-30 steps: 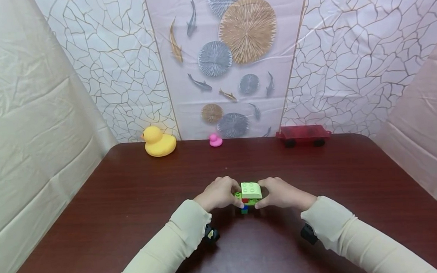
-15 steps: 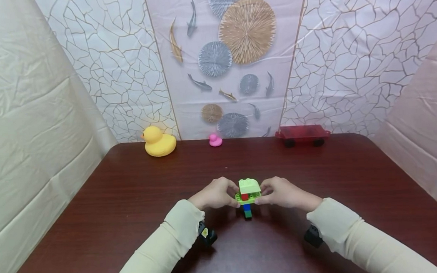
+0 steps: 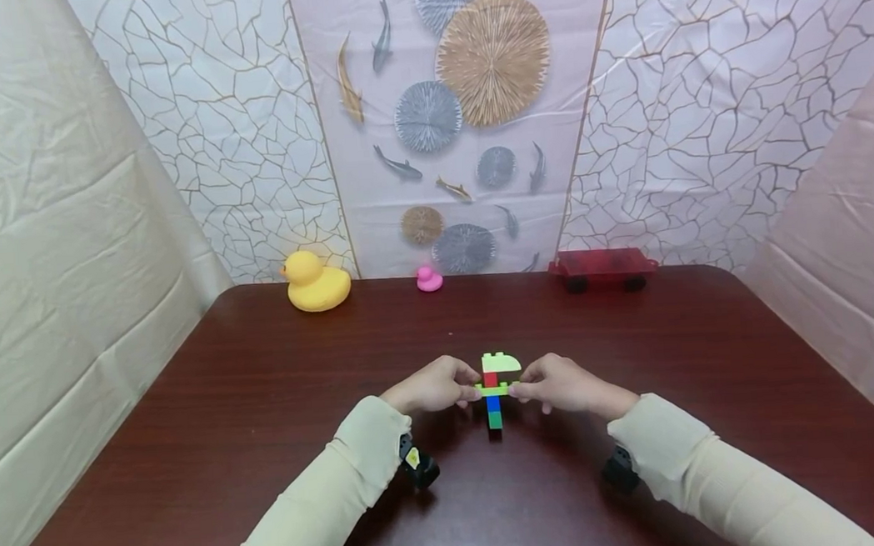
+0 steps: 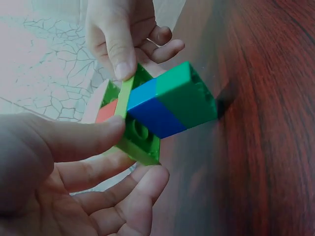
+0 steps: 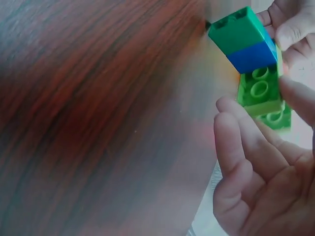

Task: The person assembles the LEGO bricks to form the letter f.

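Observation:
Both hands hold a small toy brick build in the head view. Its pale green curved brick [image 3: 499, 362] is on top, above a red brick [image 3: 491, 379] and a lime green plate [image 3: 493, 391]. Under the plate come a blue brick [image 4: 152, 108] and, lowest, a green brick [image 4: 186, 96]. My left hand [image 3: 435, 385] pinches the plate's left end between thumb and fingers. At the other end, my right hand [image 3: 570, 384] pinches it likewise. The build looks about upright; whether its foot touches the table I cannot tell.
Along the back edge of the dark wooden table [image 3: 261, 350] stand a yellow duck [image 3: 318, 284], a small pink duck [image 3: 428, 280] and a red wheeled wagon [image 3: 606, 270]. Patterned cloth [image 3: 248, 134] hangs behind them, with plain cloth at both sides.
Between both hands the build has tipped: its studded top faced the camera a second ago, and now its side shows, with the blue and green bricks fully visible. Both hands keep their grip.

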`<action>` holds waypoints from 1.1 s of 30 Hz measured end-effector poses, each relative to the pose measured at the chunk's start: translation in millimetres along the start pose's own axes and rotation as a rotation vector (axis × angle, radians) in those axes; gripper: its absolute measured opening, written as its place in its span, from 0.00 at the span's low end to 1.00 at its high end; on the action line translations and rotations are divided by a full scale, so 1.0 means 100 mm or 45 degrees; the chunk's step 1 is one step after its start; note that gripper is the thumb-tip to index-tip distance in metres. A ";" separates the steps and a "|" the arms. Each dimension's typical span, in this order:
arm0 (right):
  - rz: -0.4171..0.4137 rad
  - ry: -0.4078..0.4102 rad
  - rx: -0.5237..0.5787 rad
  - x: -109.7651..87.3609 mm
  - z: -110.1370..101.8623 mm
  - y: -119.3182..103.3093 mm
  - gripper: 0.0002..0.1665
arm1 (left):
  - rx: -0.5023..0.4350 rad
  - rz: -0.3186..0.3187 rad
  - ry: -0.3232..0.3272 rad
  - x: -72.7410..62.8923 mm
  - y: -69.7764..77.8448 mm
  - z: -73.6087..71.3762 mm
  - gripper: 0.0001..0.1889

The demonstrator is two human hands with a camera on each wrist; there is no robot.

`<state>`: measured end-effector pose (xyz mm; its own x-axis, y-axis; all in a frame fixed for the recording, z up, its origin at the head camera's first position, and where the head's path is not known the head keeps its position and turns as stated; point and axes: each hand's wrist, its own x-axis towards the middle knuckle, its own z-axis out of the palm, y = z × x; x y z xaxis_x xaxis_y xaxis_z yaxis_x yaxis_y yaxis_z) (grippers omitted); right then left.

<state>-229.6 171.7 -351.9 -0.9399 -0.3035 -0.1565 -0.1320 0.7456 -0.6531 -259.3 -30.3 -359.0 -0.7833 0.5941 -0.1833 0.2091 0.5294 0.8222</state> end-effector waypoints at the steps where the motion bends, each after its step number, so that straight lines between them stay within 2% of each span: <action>1: 0.019 0.008 0.002 0.01 0.00 0.00 0.16 | -0.005 -0.011 0.013 0.01 -0.01 0.01 0.14; 5: 0.049 0.019 0.008 0.02 0.01 0.01 0.12 | -0.052 -0.043 0.064 0.06 -0.02 0.04 0.14; 9: 0.066 0.020 0.007 0.04 0.03 0.04 0.10 | -0.087 -0.066 0.071 0.09 -0.03 0.06 0.13; 15: 0.034 -0.003 -0.009 0.05 0.07 0.07 0.15 | -0.106 -0.082 0.060 0.10 -0.05 0.06 0.11; 25: 0.033 -0.034 0.055 0.04 0.10 0.07 0.21 | -0.065 -0.111 0.077 0.10 -0.11 0.07 0.12; 33: 0.097 -0.017 0.066 0.01 0.08 0.05 0.24 | 0.006 -0.122 0.113 0.08 -0.09 0.04 0.16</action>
